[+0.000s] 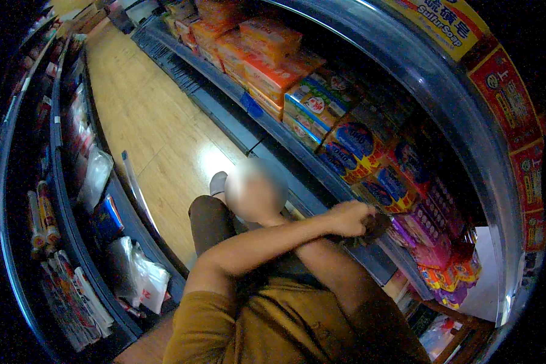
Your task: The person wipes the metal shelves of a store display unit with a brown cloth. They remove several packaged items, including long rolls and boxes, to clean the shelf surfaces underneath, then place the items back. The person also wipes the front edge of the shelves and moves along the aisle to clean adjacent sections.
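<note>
My left forearm crosses over the right one, and my left hand (351, 218) is closed around a dark, rough-looking thing (376, 226), perhaps a brush or a cloth. It is at the front edge of the lower shelf (309, 166), just in front of blue, red and yellow detergent packs (384, 189). Purple and pink packs (430, 227) sit close by on the same shelf. My right hand (257, 193) reaches forward under the left forearm, over the shelf base. A round blur covers it, so its fingers and anything in them cannot be made out.
Orange boxes (264, 68) and a blue-green box (316, 104) stand farther along the lower shelf. Soap boxes (503, 95) line the shelf above. Across the wood-look floor (150, 136), the left shelves hold plastic-wrapped packets (139, 273). My knee (211, 223) is bent in the aisle.
</note>
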Tool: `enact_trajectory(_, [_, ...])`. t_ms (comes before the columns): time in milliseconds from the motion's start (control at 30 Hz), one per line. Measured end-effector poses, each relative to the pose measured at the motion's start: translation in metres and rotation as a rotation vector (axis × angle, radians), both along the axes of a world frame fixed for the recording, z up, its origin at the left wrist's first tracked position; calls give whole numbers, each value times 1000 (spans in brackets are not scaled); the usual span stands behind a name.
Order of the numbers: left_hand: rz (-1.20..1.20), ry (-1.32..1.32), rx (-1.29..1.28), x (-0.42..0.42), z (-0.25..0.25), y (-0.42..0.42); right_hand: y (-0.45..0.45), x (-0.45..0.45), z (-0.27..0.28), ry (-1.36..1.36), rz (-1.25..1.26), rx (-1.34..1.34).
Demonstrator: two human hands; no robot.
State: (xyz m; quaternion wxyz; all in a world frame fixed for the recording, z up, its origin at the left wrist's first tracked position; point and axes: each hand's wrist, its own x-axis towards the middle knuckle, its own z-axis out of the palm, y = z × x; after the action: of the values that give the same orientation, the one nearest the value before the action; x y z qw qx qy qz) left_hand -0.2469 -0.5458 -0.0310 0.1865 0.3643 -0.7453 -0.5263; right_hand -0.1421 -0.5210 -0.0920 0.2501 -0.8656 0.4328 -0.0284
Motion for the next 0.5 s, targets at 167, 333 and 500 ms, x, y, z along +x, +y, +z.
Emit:
enact_trajectory(167, [470,93,-83,64,-37,-25,6,9,-1,89,-92,-63])
enact_trajectory(333, [922,188,184,136,2,-31,5,15,-98,-714,-278,128])
enact_trajectory(500, [1248,198,2,206,-43,-52,3,8,-20,162,39,18])
